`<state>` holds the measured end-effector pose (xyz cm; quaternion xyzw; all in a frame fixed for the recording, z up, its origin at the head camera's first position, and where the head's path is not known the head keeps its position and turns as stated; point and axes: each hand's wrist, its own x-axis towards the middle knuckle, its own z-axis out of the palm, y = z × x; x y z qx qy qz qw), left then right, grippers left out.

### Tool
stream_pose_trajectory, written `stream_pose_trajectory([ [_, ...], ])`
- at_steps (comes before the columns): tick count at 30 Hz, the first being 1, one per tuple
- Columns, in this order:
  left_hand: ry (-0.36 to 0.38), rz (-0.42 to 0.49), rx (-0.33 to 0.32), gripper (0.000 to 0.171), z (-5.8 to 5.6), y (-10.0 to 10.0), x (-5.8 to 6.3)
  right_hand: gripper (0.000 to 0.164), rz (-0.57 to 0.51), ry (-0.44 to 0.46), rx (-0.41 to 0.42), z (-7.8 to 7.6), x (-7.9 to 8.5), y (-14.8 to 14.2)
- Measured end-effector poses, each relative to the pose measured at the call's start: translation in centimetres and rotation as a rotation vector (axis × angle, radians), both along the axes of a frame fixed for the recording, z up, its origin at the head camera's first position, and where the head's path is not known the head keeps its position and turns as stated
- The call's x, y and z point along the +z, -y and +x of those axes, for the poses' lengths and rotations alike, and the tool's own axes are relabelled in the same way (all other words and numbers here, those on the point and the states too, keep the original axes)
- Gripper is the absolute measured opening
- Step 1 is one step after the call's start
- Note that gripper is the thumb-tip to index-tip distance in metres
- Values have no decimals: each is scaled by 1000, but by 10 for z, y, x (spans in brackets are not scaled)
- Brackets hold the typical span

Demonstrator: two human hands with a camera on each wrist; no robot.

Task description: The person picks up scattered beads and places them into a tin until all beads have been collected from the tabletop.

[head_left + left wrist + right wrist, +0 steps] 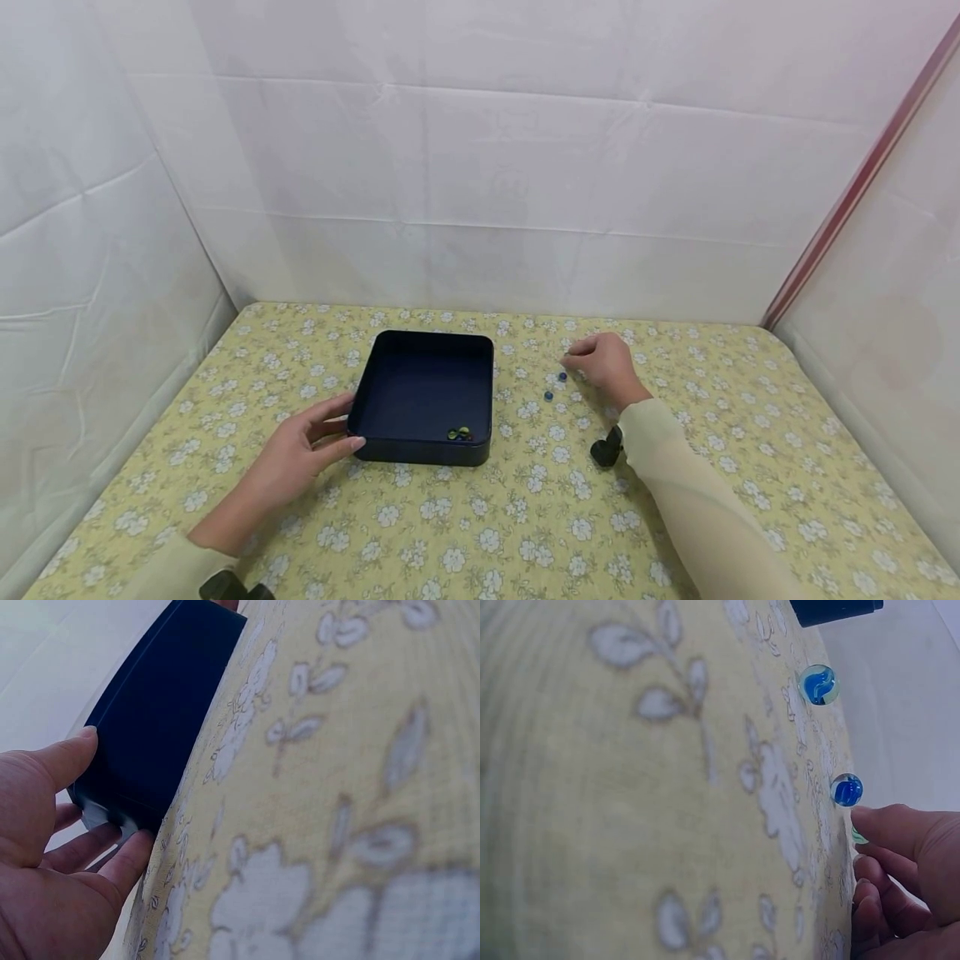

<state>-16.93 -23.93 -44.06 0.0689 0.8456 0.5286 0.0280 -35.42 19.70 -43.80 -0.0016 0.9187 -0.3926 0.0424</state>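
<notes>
A dark blue square tray (pixel 420 452) sits on the table, a small cluster of marbles (pixel 460 433), mostly yellow-green, in its front right corner. My left hand (pixel 306 446) holds the tray's front left corner, thumb at the front rim and fingers along the side. To the right of the tray, my right hand (pixel 603 364) is down at the tabletop. Its thumb and forefinger pinch a green marble (pixel 859 836), partly hidden by the fingers. Two blue-swirled glass marbles lie close by: one marble (pixel 847 790) right beside the thumb, the other marble (pixel 819 684) nearer the tray.
A yellow cloth with white flowers (pixel 525 533) covers the table. White sheeting (pixel 480 167) hangs behind it and along both sides, with a red strip (pixel 862 175) at the right corner.
</notes>
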Motion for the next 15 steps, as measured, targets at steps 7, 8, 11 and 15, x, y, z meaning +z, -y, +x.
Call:
stream_pose_trajectory([
  [7,1,5,1,73,0,0,0,32,-26,1,11,6,3,-1],
  [8,1,6,0,73,0,0,0,32,-32,-2,13,7,3,-1],
  [11,-3,9,-4,73,0,0,0,33,-42,-11,21,11,4,-2],
  [15,-4,9,-6,73,1,0,0,34,-46,-22,37,16,7,-2],
])
